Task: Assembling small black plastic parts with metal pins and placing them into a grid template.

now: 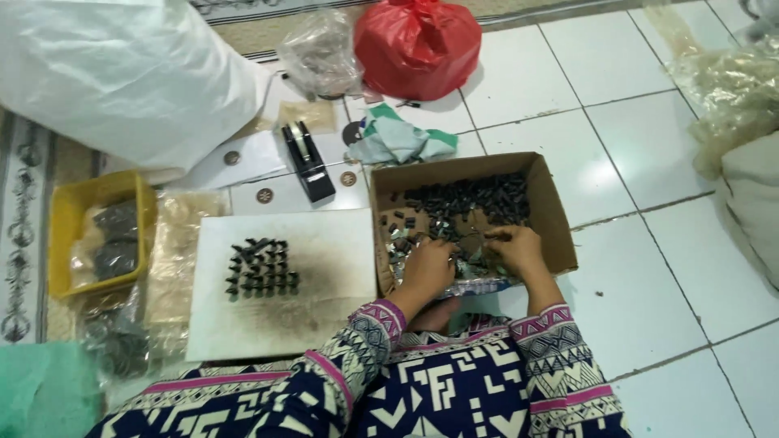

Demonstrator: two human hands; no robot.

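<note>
While both hands work inside the box, the scene from left to right reads:

Tub: one yellow tub at the far left, holding two clear packets of dark parts.
Sack: one big white sack above the tub.
Packets: a loose heap of clear packets between tub and board; the count cannot be told.
Board: one white board, smudged grey, lying flat just left of the box.
Cluster: one block of small black parts standing on the board in about five rows; too small to count singly.
Dispenser: one black tape dispenser above the board.
Bags: two tied bags at the top, one clear, one red.
Cloth: one green-and-white rag just behind the box.
Box: one open cardboard box on the tiled floor.
Pile: one heap of black parts in the box's far half, too many to count, with shiny bits nearer the hands.
Left hand: palm down in the box's near left part, fingers curled onto the loose bits; whether it grips any cannot be told.
Right hand: beside the left, fingertips pinched together at a dark part at the pile's edge.
</note>
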